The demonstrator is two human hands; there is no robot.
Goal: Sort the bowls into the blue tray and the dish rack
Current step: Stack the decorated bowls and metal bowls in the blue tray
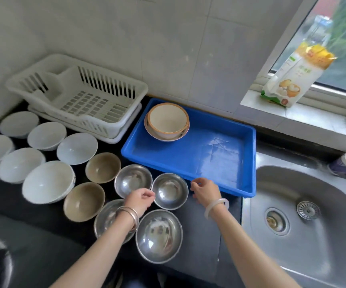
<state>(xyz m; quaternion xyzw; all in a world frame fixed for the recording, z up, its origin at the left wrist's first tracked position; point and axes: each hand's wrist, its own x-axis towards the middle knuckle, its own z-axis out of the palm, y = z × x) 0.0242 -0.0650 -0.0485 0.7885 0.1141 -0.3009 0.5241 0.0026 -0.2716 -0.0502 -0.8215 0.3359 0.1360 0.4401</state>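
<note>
Flanking a shiny steel bowl (170, 191) at the tray's (209, 154) 7 o'clock: left hand (140, 199) curled at its 9 o'clock rim, grip unclear; right hand (206, 191) loosely curled at 3 o'clock, holding nothing. Cream bowls (166, 119) fill the tray's 11 o'clock corner; blue floor shows open elsewhere.

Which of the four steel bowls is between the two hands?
The steel bowl nearest the blue tray, the right one of the back pair. The left hand and right hand flank its rim. The other three lack this.
</note>
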